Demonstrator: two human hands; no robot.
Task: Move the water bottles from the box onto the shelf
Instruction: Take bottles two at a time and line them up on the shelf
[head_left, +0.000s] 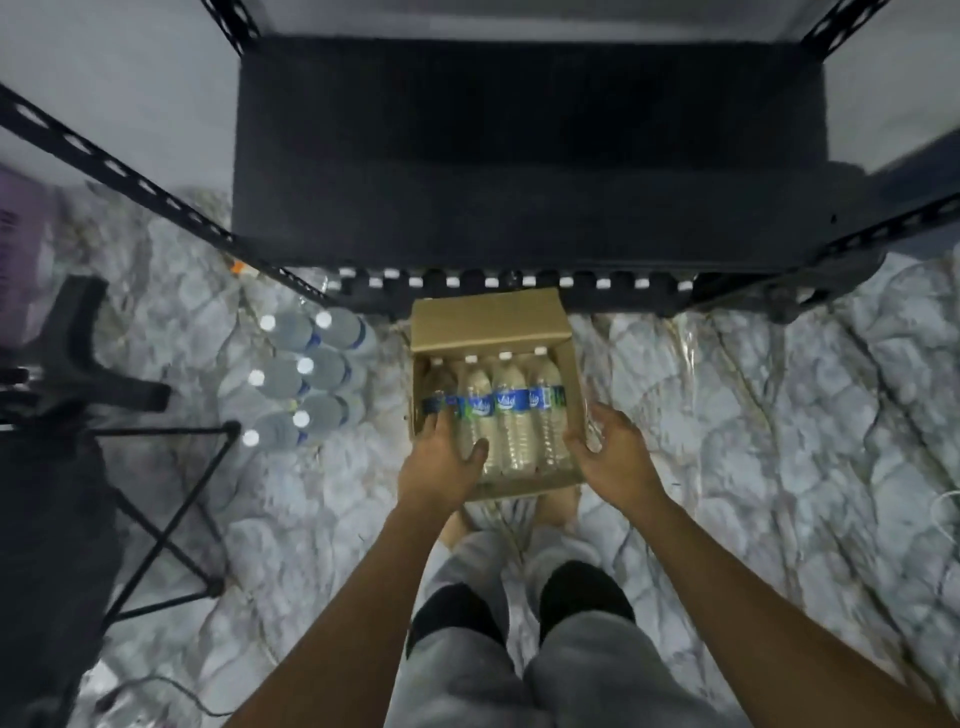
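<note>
An open cardboard box (488, 325) stands on the floor in front of the shelf. Several water bottles (511, 415) with white caps and blue labels lie side by side in it. My left hand (441, 457) reaches into the box's left side, and its fingers close around the leftmost bottle (435, 387). My right hand (610, 452) grips the box's right wall near the front corner. The black shelf board (519, 156) lies bare just beyond the box, framed by slotted black uprights. A row of white bottle caps (488, 282) shows under the shelf's front edge.
A wrapped pack of water bottles (306, 379) stands on the marble floor to the left of the box. Further left are a black folding stand (166, 499) and a dark stool (88, 353). My feet in dark slippers (519, 608) stand just behind the box.
</note>
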